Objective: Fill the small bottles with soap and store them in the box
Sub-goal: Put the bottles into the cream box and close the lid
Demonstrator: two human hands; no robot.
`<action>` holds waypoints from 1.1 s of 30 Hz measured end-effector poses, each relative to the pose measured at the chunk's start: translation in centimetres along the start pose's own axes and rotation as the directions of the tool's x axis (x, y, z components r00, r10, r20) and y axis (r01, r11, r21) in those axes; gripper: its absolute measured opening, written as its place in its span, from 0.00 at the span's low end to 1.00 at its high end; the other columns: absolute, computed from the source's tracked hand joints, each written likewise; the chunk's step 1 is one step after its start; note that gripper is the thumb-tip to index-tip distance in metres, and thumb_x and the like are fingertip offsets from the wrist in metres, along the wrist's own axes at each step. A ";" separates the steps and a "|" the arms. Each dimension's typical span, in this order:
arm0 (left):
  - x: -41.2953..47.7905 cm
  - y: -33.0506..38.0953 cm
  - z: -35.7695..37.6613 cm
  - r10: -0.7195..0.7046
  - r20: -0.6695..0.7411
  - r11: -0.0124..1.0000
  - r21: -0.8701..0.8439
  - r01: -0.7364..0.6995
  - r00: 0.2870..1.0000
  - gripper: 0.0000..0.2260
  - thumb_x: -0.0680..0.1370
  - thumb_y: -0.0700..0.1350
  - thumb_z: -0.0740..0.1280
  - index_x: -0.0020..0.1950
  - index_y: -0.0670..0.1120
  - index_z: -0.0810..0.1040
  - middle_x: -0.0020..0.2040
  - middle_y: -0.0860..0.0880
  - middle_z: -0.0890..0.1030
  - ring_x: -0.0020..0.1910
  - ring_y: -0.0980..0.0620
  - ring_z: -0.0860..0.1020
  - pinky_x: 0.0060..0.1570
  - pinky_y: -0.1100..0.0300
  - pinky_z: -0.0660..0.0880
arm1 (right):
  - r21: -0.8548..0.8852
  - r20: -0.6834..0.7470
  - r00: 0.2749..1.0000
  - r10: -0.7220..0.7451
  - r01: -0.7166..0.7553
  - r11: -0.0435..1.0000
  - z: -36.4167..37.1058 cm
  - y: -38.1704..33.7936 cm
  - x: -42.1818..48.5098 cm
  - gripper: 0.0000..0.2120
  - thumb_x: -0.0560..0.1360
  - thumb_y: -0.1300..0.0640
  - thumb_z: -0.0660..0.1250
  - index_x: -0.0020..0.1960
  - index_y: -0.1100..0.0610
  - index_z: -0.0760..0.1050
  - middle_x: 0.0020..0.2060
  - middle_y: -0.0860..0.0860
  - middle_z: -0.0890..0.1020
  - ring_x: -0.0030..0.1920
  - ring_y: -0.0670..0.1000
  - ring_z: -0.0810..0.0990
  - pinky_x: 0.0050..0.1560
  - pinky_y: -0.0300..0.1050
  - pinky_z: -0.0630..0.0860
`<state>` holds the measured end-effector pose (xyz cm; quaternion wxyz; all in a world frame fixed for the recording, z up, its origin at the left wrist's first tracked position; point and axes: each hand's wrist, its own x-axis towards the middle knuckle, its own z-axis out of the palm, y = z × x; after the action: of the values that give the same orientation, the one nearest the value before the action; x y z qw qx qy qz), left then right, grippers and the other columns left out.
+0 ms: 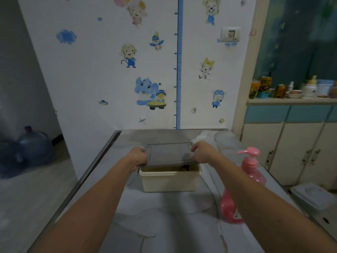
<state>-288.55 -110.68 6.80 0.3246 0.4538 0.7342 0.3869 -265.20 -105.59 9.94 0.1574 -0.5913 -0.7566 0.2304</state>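
Above the box (169, 180), both hands (139, 157) grip the lid (170, 153) edges.

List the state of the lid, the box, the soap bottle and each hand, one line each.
lid: gripped at both ends, lifted off the box's near edge.
box: upright on the table, partly uncovered, contents unclear.
pink pump bottle: upright, pump on, untouched, partly behind the right forearm.
left hand: closed on the lid's left end.
right hand: closed on the lid's right end.
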 end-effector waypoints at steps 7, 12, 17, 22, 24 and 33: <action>0.1 -2.0 0.3 -0.006 -0.016 0.999 -0.031 0.005 1.000 0.11 0.68 0.22 0.64 0.39 0.37 0.76 0.44 0.38 0.76 0.44 0.45 0.75 0.39 0.57 0.69 | -0.102 -0.020 1.000 0.000 -0.002 0.995 3.0 0.9 0.3 0.13 0.76 0.60 0.65 0.59 0.62 0.77 0.56 0.59 0.80 0.55 0.58 0.78 0.56 0.48 0.75; 0.3 -2.2 -0.1 -0.012 -0.002 0.999 0.030 0.012 1.000 0.09 0.70 0.27 0.69 0.38 0.40 0.75 0.37 0.42 0.76 0.34 0.48 0.74 0.33 0.60 0.70 | -0.222 -0.025 1.000 0.011 -0.016 0.975 3.3 1.3 0.9 0.15 0.76 0.58 0.65 0.61 0.61 0.73 0.57 0.58 0.78 0.56 0.58 0.78 0.54 0.47 0.74; 1.6 -1.4 0.5 0.015 -0.049 0.985 0.175 -0.006 0.999 0.23 0.77 0.43 0.67 0.69 0.36 0.67 0.60 0.39 0.75 0.53 0.43 0.77 0.46 0.57 0.73 | -0.228 -0.245 0.969 -0.020 -0.038 0.973 3.7 1.1 1.5 0.14 0.79 0.53 0.58 0.59 0.60 0.71 0.57 0.58 0.76 0.57 0.59 0.75 0.49 0.48 0.71; 2.7 -1.7 1.9 0.126 -0.058 0.919 0.382 -0.095 0.990 0.27 0.81 0.49 0.58 0.75 0.37 0.57 0.75 0.36 0.60 0.74 0.39 0.60 0.73 0.50 0.58 | -0.193 -0.198 0.976 -0.092 0.053 0.980 6.1 0.9 2.5 0.22 0.80 0.47 0.53 0.67 0.61 0.66 0.65 0.57 0.69 0.65 0.59 0.67 0.61 0.56 0.68; 3.1 -2.1 2.5 0.145 -0.015 0.876 0.467 -0.121 0.989 0.29 0.82 0.51 0.55 0.77 0.38 0.50 0.78 0.39 0.51 0.77 0.42 0.51 0.75 0.52 0.50 | -0.177 -0.160 0.984 -0.080 0.051 0.983 7.0 1.2 2.8 0.27 0.81 0.45 0.52 0.72 0.62 0.61 0.72 0.57 0.63 0.71 0.58 0.62 0.67 0.57 0.65; 3.2 -4.0 4.4 0.242 -0.023 0.806 0.561 -0.188 0.970 0.24 0.83 0.49 0.52 0.76 0.38 0.56 0.78 0.41 0.54 0.77 0.43 0.54 0.74 0.47 0.54 | -0.158 -0.144 0.985 -0.099 0.076 0.985 9.2 2.5 3.8 0.33 0.80 0.43 0.51 0.78 0.61 0.50 0.78 0.53 0.49 0.77 0.55 0.50 0.75 0.51 0.52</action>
<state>-287.78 -107.73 0.82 0.0984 0.5901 0.7727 0.2122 -268.75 -102.95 0.69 0.1789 -0.5835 -0.7831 0.1195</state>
